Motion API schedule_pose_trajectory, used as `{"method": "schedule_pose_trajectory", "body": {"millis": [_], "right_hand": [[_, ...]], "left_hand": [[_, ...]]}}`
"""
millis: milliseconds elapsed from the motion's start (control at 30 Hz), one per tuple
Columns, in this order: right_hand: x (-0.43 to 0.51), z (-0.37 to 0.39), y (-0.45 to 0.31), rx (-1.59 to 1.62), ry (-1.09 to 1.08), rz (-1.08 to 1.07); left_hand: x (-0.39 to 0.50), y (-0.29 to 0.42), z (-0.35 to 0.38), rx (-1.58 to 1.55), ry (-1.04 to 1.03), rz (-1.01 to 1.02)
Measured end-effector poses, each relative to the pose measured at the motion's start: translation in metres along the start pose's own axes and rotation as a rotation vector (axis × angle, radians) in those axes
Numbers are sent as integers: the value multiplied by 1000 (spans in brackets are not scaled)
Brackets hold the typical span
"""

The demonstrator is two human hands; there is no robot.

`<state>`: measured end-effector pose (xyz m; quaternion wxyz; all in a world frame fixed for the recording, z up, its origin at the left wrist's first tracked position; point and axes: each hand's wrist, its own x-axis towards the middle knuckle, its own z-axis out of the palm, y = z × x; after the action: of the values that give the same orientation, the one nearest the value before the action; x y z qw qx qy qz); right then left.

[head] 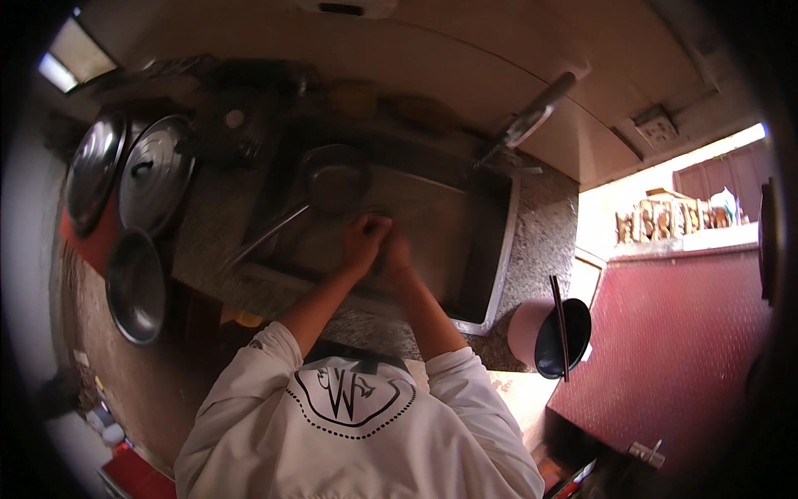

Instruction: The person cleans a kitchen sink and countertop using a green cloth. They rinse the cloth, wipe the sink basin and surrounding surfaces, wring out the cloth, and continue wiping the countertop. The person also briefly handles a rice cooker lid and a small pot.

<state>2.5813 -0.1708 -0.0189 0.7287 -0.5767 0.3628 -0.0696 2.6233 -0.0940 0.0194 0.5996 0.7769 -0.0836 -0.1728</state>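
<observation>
My left hand (366, 240) and my right hand (394, 248) are close together over a rectangular metal sink (506, 249). The fingers of my left hand look curled; the picture is too dark to tell whether anything is between the hands. Just beyond them, inside the sink, lies a dark round pan (335, 178). Its long metal handle (268, 236) slants over the sink's near left edge. A faucet (527, 118) rises at the far right corner of the sink.
Metal lids (156, 171) and a dark bowl (135, 287) stand at the left. On the right, a pink pot (530, 327) with chopsticks (560, 324) across it sits at the edge of the stone counter (542, 231). A red-topped surface (673, 343) lies beyond.
</observation>
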Motion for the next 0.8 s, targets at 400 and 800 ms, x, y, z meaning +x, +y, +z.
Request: {"method": "schedule_pose_trajectory", "body": {"millis": [400, 800], "right_hand": [[-48, 61, -32, -418, -409, -334], [-121, 196, -92, 373, -434, -16]], "left_hand": [[-61, 29, -135, -190, -15, -224], [-99, 52, -314, 263, 212, 204]]}}
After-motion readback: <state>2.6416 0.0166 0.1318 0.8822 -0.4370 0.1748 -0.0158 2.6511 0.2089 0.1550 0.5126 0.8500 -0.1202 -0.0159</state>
